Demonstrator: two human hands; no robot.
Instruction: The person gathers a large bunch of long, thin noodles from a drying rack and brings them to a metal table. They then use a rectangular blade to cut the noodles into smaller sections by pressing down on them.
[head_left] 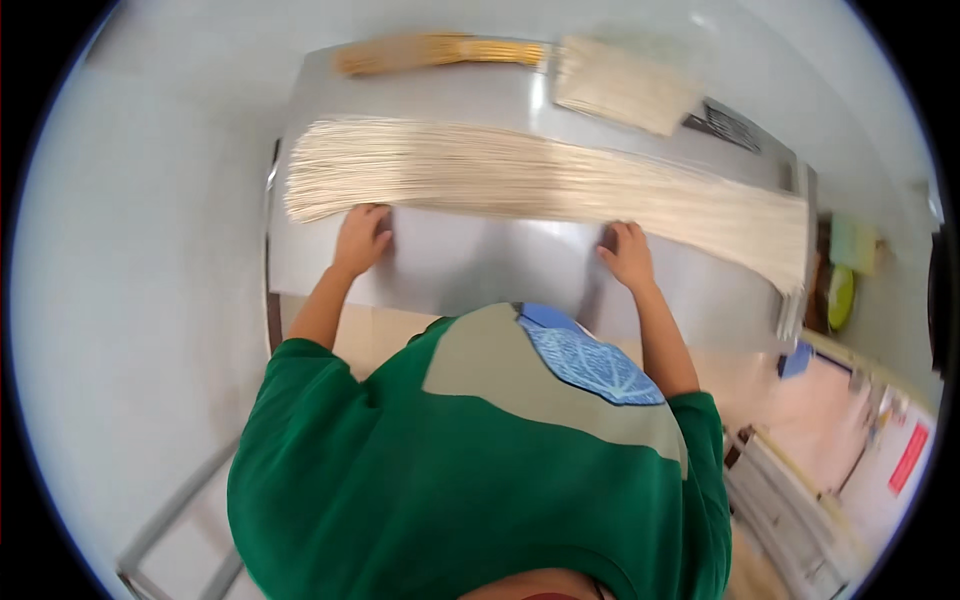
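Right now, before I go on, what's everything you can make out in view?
Strand spread: one, cream, across the table
Table: one, shiny grey, under the strands
Bundle: one, golden yellow, back left
Flat piece: one, cream, back right
Patterned piece: one, dark, beside it
Oval item: one, bright green, past the right end
Red strip: one, red, far right
Shirt: one, green, foreground
Left hand, right hand: two, bare, at the spread's near edge

We see a shiny grey surface (480, 258) w/ a long layer of thin pale strands (450, 165) lying L to R across it. Nr the far edge we've a yellow bundle (440, 52), a pale flat item (620, 88) & a dark patterned pc (730, 128), blurred.
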